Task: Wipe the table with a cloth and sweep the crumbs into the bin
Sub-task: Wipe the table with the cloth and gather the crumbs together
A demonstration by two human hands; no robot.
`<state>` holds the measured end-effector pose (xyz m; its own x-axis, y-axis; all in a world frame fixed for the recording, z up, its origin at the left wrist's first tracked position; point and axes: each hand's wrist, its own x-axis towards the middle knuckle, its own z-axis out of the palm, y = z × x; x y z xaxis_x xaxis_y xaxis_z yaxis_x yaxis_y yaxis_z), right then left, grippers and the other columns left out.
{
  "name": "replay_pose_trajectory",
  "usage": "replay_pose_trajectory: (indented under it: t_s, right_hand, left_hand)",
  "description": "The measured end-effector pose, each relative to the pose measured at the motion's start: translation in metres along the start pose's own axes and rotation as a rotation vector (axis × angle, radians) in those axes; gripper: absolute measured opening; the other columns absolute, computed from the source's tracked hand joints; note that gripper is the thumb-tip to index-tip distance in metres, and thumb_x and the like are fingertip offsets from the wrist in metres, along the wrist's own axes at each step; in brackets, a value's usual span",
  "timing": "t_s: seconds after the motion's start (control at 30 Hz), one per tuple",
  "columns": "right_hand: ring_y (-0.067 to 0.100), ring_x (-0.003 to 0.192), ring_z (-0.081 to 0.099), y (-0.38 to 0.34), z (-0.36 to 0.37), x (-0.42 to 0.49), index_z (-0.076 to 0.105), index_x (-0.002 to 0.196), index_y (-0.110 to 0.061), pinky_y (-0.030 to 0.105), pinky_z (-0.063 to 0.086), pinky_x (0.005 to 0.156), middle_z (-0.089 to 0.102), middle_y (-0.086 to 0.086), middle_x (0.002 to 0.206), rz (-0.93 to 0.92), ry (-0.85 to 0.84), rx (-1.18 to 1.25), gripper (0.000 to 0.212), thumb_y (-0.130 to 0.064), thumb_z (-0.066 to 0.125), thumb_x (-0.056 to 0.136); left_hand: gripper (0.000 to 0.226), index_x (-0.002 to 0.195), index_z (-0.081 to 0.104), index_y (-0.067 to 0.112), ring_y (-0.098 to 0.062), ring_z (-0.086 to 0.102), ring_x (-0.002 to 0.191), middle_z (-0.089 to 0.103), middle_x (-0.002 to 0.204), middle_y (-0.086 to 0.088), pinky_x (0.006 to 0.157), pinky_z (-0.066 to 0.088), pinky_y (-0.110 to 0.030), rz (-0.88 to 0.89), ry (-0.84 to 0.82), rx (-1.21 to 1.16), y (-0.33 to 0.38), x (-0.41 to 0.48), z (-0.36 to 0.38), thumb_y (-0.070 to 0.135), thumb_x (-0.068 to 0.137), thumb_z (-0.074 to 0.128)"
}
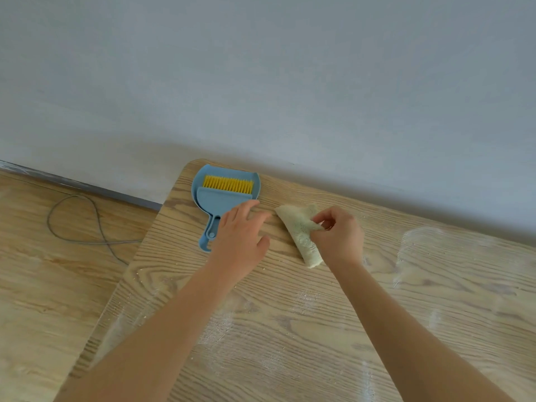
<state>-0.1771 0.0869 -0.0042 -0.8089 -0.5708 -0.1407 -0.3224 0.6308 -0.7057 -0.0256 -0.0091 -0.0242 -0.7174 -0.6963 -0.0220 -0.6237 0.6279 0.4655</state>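
A pale yellow-green cloth point(300, 232) lies folded on the wooden table point(319, 329). My right hand point(339, 233) pinches its upper right edge between thumb and fingers. My left hand point(242, 230) hovers flat with fingers extended, just left of the cloth and beside the handle of a blue dustpan point(223, 198). A brush with yellow bristles point(227, 184) is nested in the dustpan near the table's far left corner. Small crumbs point(139, 288) and white powdery smears point(417, 250) are scattered over the table. No bin is in view.
The table's far edge runs along a pale grey wall point(261, 82). Left of the table is a wood-pattern floor point(43, 285) with a thin grey cable point(87, 227) looped on it.
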Motion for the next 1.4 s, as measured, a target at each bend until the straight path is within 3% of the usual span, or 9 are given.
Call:
replay_pose_trajectory:
  t_s: [0.13,0.27,0.43,0.63,0.8,1.03,1.2,1.3,1.4]
  right_hand:
    - [0.015,0.075,0.050,0.014,-0.012,-0.025,0.065,0.076,-0.018,0.026,0.043,0.059,0.054,-0.005,0.078,-0.427,-0.003,-0.133,0.032,0.011,0.058,0.063]
    - [-0.002,0.072,0.061,0.029,-0.013,-0.045,0.071,0.083,-0.025,0.011,0.047,0.064,0.066,-0.017,0.077,-0.186,-0.524,-0.072,0.017,-0.009,0.068,0.077]
    - [0.002,0.071,0.060,0.049,0.002,-0.042,0.072,0.089,-0.023,0.017,0.051,0.068,0.066,-0.012,0.081,-0.148,-0.236,-0.093,0.014,-0.013,0.068,0.080]
    - [0.012,0.087,0.052,0.041,0.022,-0.051,0.051,0.110,-0.026,0.023,0.047,0.071,0.053,-0.006,0.099,-0.260,-0.314,-0.407,0.033,-0.023,0.064,0.080]
    - [0.012,0.075,0.058,0.040,0.007,-0.052,0.056,0.106,-0.036,0.028,0.052,0.061,0.059,-0.009,0.093,-0.202,-0.299,-0.322,0.034,-0.019,0.055,0.077]
    - [0.017,0.072,0.049,0.063,-0.069,0.020,0.066,0.113,-0.021,0.024,0.038,0.059,0.054,0.000,0.090,-0.104,0.183,-0.207,0.034,-0.012,0.059,0.081]
    - [0.032,0.101,0.051,0.097,-0.059,0.062,0.052,0.132,-0.016,0.038,0.043,0.089,0.043,0.010,0.126,0.081,0.040,-0.463,0.048,-0.014,0.053,0.084]
    - [0.032,0.105,0.049,0.093,-0.041,0.065,0.049,0.133,-0.018,0.036,0.043,0.084,0.042,0.010,0.127,0.090,0.021,-0.516,0.049,-0.015,0.052,0.085]
    - [0.026,0.104,0.048,0.076,-0.015,0.042,0.053,0.130,-0.021,0.034,0.045,0.080,0.047,0.005,0.120,-0.089,-0.028,-0.500,0.048,-0.014,0.053,0.083]
  left_hand:
    - [0.036,0.121,0.057,0.023,-0.017,0.040,0.123,0.043,0.135,0.002,0.104,0.030,-0.034,0.023,0.078,-0.066,0.002,-0.004,0.002,0.022,0.085,0.061]
    - [0.036,0.120,0.058,0.023,-0.013,0.043,0.120,0.045,0.132,0.004,0.103,0.036,-0.031,0.021,0.068,-0.118,0.011,-0.010,0.006,0.015,0.085,0.060]
    - [0.036,0.122,0.056,0.022,-0.012,0.048,0.113,0.046,0.129,0.005,0.094,0.043,-0.029,0.026,0.033,-0.096,0.016,-0.025,0.018,0.016,0.086,0.058]
    - [0.036,0.121,0.057,0.022,-0.011,0.053,0.105,0.054,0.118,0.009,0.086,0.046,-0.027,0.039,-0.057,-0.045,0.018,-0.032,0.034,0.018,0.085,0.059]
    - [0.031,0.113,0.062,0.019,-0.012,0.055,0.098,0.059,0.109,0.005,0.083,0.047,-0.027,0.028,0.150,-0.084,0.018,-0.025,0.020,0.013,0.083,0.062]
    - [0.036,0.114,0.061,0.018,-0.022,0.049,0.112,0.055,0.119,0.000,0.098,0.041,-0.042,-0.014,0.217,-0.081,0.004,-0.013,0.018,0.011,0.079,0.066]
    - [0.053,0.128,0.050,0.020,-0.028,0.034,0.130,0.037,0.140,-0.007,0.107,0.031,-0.045,-0.261,0.217,0.107,-0.022,-0.015,0.021,0.021,0.078,0.067]
    - [0.060,0.135,0.041,0.019,-0.031,0.030,0.133,0.025,0.148,-0.011,0.104,0.035,-0.046,-0.364,0.189,0.099,-0.034,-0.016,0.022,0.022,0.080,0.065]
    - [0.061,0.137,0.040,0.017,-0.032,0.032,0.128,0.021,0.150,-0.013,0.098,0.039,-0.043,-0.396,0.246,0.025,-0.037,-0.013,0.020,0.018,0.081,0.066]
